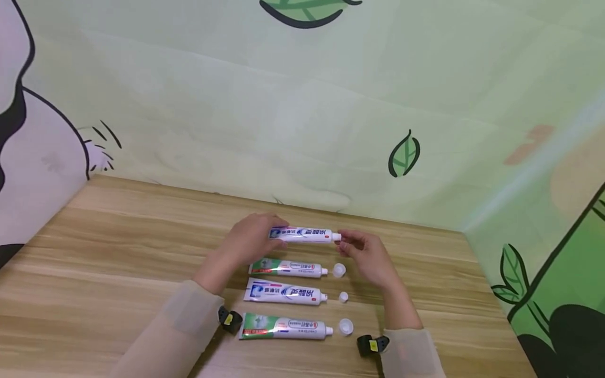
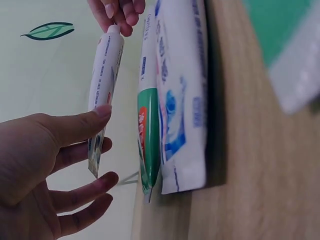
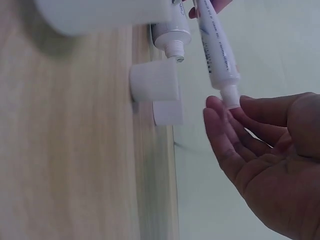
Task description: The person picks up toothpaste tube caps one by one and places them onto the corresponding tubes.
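My left hand (image 1: 252, 239) pinches the blue-and-white tube (image 1: 304, 235) by its tail, raised at the far side; my right hand (image 1: 371, 257), fingertips drawn together, pinches its white cap (image 1: 336, 237). Nearer lie three uncapped tubes (image 1: 285, 292), contents hidden, each with a loose cap (image 1: 346, 327) just to its right.

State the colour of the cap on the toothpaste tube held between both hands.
The cap is white; it shows best in the right wrist view.

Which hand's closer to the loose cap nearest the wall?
Right. In the head view, the right hand is just up and right of the loose cap; the left hand, gripping a white toothpaste tube by its tail, is farther off, up and left.
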